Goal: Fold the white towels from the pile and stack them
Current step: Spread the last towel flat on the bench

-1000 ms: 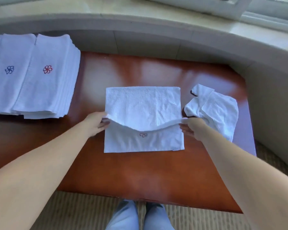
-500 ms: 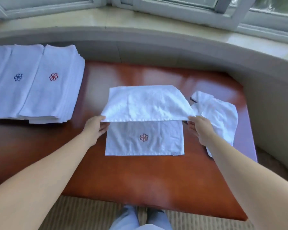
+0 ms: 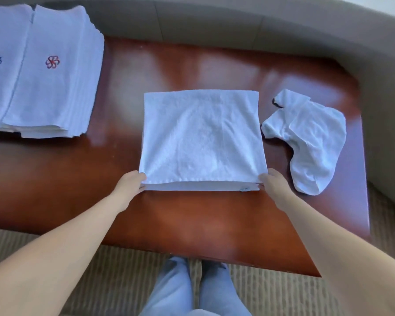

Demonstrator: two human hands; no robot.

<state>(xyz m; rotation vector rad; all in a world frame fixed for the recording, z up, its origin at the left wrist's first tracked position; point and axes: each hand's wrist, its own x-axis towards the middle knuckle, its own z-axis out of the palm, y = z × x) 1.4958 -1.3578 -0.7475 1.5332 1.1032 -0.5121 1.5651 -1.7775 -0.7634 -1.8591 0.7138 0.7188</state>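
A white towel [image 3: 201, 137] lies folded in half in the middle of the wooden table [image 3: 192, 215], its upper layer reaching almost to the near edge. My left hand [image 3: 129, 184] pinches the near left corner of that upper layer. My right hand [image 3: 273, 182] pinches the near right corner. A strip of the lower layer with a small label shows just below the fold's edge. To the right lies a crumpled white towel [image 3: 310, 140]. At the far left stand two stacks of folded towels [image 3: 43, 71], with a red and a blue flower on top.
A grey curved wall runs behind and to the right of the table. Carpeted floor and my legs in light jeans [image 3: 192, 290] show below the table's near edge.
Both hands have drawn the towel's far edge toward me and down over the near half. The embroidered flower is now covered. The camera has tilted down.
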